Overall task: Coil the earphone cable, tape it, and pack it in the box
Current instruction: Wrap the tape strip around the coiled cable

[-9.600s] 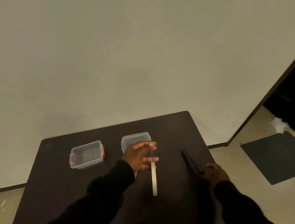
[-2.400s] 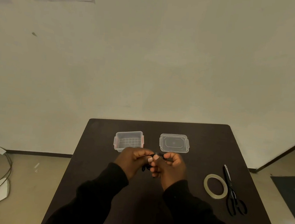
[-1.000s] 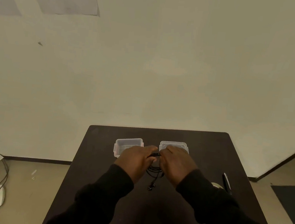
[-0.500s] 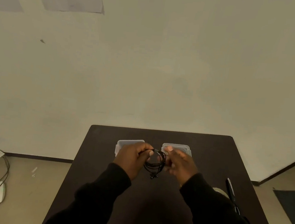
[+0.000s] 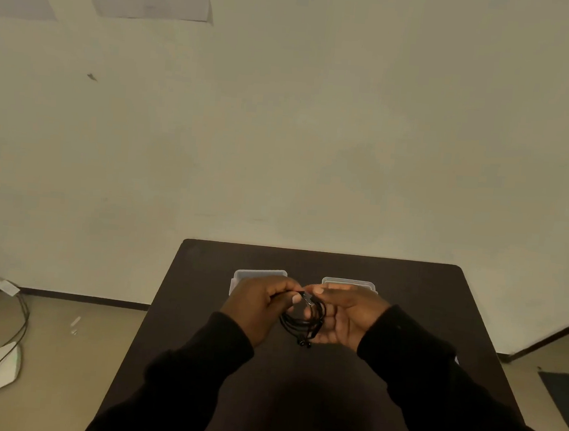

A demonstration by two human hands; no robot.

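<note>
Both sleeves [image 5: 193,379] come in low over the near edge of the table [image 5: 417,295]; above the dark top the two hands meet, and between them hangs the cable [image 5: 303,320], black, looped into a small coil, with the earbuds [image 5: 303,343] dangling at the bottom; the left hand [image 5: 258,307] is curled, fingertips pinched on the top of the coil, likely to stop the loops springing apart; the right hand [image 5: 346,315] lies palm up and cupped under the far side of the loops, thumb pressed to the same top spot, so the bundle keeps its round shape; whether tape is already on that spot I cannot tell, it is too small and dark; just past the knuckles stands the box [image 5: 259,275], clear, lid off, close enough for a short drop; beside it on the right lies the lid [image 5: 348,283], flat, left out of the way until the coil is in; I'd say the coiling is about done and the packing not yet begun.
</note>
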